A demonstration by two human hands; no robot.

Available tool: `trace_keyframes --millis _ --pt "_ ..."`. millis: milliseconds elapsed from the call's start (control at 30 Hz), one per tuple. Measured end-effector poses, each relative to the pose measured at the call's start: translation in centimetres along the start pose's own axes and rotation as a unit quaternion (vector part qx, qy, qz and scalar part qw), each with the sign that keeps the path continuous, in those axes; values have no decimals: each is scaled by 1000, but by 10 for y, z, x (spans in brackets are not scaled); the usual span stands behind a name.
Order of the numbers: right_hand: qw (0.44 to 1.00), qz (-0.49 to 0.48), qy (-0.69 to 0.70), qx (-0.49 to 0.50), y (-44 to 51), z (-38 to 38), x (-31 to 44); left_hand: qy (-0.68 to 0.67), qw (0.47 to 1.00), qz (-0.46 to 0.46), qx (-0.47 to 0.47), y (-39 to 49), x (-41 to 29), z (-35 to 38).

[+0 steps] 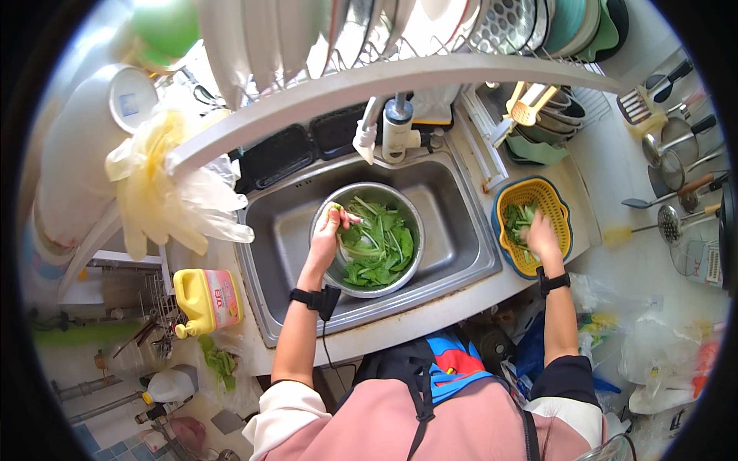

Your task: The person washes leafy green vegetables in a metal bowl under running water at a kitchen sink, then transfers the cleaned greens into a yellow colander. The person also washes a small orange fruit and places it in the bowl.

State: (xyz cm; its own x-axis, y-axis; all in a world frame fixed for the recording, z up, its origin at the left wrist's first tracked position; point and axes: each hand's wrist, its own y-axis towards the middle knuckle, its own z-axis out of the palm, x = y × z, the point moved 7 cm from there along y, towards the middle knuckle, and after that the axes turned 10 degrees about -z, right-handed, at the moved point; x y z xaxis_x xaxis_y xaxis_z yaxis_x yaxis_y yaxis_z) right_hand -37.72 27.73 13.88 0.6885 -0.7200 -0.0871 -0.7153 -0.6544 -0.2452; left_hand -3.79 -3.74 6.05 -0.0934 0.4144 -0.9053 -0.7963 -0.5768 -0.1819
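A round metal basin [417, 242] stands in the stainless steel sink [461, 253], with leafy greens [383, 248] and some stalks inside. Over its left rim, my left hand [330, 227] pinches a small bit of green between thumb and fingers. To the right, my right hand [541, 233] is inside a yellow plastic basket [556, 201] nested in a blue one, at the cut or torn greens [515, 222] there. That hand is blurred, and its fingertips are partly hidden, so its grip is unclear.
A faucet [367, 132] rises behind the basin. A dish rack [357, 78] with plates spans above it, with rubber gloves [167, 190] hanging at its left end. A yellow detergent jug [207, 299] stands left of the sink. Utensils, including a skimmer [669, 223], hang on the right.
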Motion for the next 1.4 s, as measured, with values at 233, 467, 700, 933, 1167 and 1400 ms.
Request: trace_keyframes --millis 233,467,700,933,1167,1400 --pt "865 -371 231 -248 -17 -32 169 -84 996 5 0 -1 9 1" --pt "740 -390 543 79 -4 58 367 -123 989 47 -73 -10 20 6" --pt "736 -628 249 -39 -23 63 391 68 996 -51 -3 -21 25 -28" --pt "725 -677 129 0 -27 85 390 591 800 -55 -87 -25 12 -6" --pt "744 -536 393 75 9 81 342 572 804 -75 -140 -39 -2 -37" --pt "402 -239 859 206 10 93 338 349 931 -49 -100 -32 46 34"
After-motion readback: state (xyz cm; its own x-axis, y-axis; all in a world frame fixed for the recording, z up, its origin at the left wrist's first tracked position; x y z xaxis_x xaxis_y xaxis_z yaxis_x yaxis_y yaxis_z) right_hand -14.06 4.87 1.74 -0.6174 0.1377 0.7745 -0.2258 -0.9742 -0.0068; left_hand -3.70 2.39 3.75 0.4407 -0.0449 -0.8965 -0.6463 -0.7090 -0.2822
